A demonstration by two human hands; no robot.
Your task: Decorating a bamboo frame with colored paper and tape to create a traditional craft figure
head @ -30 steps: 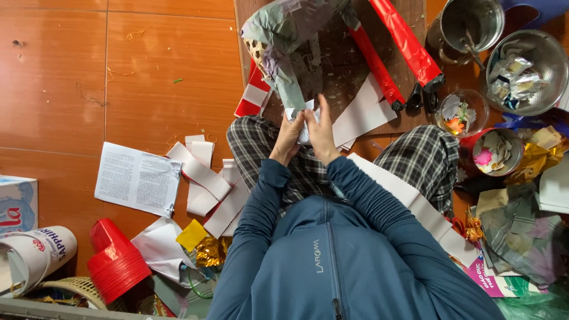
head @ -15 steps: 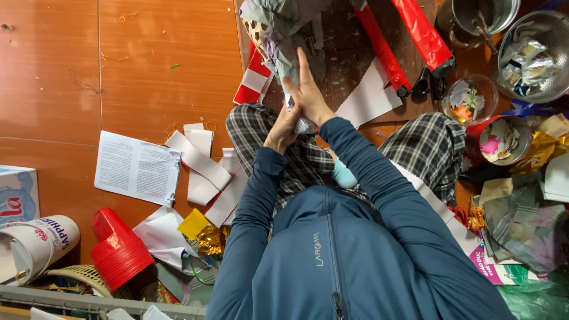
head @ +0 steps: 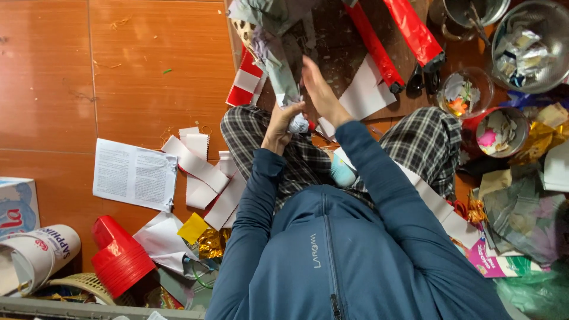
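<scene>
Left hand [head: 278,125] grips the lower end of a crumpled paper figure [head: 274,56]. Right hand [head: 319,90], open and flat, sits at its 3 o'clock, near red rolls [head: 409,29].

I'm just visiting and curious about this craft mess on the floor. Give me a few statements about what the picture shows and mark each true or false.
1. The left hand grips the lower end of a crumpled paper roll. True.
2. The right hand is closed in a fist around scissors. False: it is open, fingers straight, beside the roll.
3. A stack of red cups lies on its side on the floor near a printed sheet. True.
4. The metal bowl at the upper right is empty. False: it holds crumpled foil scraps.
5. The person wears checked trousers. True.
6. The long red rolls lie on the person's lap. False: they lie on the dark board ahead of the knees.
</scene>
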